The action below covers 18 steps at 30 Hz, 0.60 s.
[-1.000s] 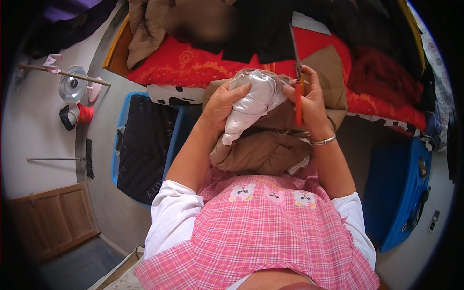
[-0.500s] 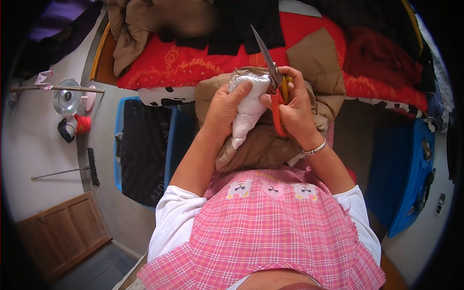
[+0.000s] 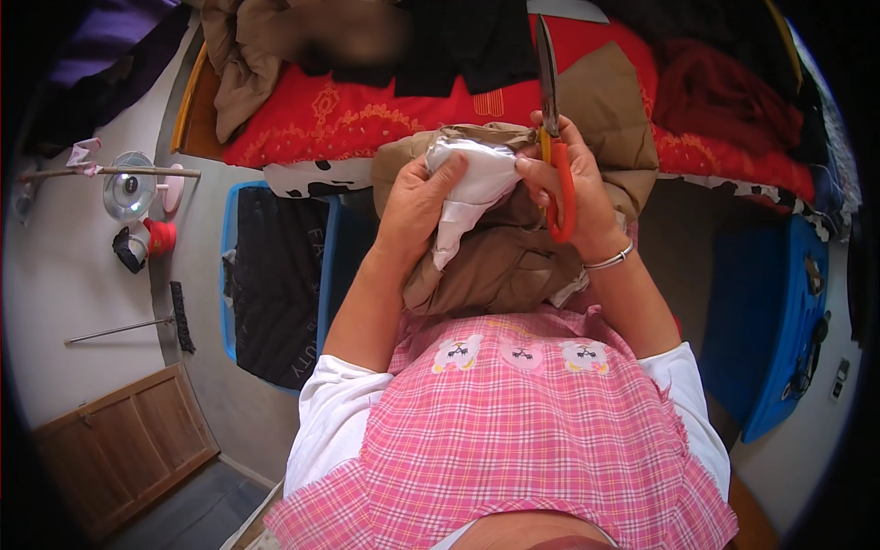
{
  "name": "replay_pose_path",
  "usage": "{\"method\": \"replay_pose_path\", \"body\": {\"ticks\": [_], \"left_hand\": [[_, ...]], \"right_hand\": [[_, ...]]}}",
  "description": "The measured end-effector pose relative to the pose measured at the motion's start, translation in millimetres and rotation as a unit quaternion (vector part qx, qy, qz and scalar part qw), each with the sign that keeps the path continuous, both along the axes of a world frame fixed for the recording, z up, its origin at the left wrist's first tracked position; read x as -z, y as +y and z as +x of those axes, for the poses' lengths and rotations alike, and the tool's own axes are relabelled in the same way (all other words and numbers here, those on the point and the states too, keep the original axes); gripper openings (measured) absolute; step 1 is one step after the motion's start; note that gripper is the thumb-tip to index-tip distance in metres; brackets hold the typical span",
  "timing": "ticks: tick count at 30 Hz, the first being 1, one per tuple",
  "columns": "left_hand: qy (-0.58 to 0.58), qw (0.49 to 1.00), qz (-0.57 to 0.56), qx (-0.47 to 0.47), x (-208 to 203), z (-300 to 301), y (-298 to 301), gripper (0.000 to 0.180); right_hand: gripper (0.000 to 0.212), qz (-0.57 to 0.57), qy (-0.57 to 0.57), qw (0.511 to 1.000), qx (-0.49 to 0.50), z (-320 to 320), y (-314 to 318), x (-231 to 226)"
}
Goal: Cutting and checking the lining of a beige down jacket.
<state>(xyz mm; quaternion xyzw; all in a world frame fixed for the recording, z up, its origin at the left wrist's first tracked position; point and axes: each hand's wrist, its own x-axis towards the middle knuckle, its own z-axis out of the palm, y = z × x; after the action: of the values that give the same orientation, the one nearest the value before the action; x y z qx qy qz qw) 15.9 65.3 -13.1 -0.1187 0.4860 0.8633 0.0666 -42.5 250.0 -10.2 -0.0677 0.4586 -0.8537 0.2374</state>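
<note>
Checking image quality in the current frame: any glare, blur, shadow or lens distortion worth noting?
Head view, rim: fisheye bending and black corners; head view, top: a smeared brownish patch, while the scissors look fairly crisp; head view, centre: bright sheen on the white fabric in the left hand; head view, right: dark shadow below the red bedding.

Before the middle of the bed [image 3: 367,121] come, from left to right, the left hand [image 3: 417,206], the garment [image 3: 486,266] and the right hand [image 3: 585,197] with scissors [image 3: 548,82]. Clothes [image 3: 467,46] lie on the bed; before its left part sits a tub [image 3: 227,284] (another garment [image 3: 275,275] inside), before its right a box [image 3: 784,321], and leftward a fan [image 3: 128,194].
</note>
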Motion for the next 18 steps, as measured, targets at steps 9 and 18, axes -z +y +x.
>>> {"method": "replay_pose_path", "body": {"ticks": [9,18], "left_hand": [[0.020,0.999,0.035,-0.007,-4.0,1.3,6.9,0.021],[-0.002,0.995,0.067,-0.076,-9.1,1.6,10.5,0.029]], "right_hand": [[0.057,0.000,-0.015,1.000,-0.013,-1.1,3.4,1.6],[0.047,0.110,0.060,0.988,-0.094,30.4,43.2,-24.8]]}}
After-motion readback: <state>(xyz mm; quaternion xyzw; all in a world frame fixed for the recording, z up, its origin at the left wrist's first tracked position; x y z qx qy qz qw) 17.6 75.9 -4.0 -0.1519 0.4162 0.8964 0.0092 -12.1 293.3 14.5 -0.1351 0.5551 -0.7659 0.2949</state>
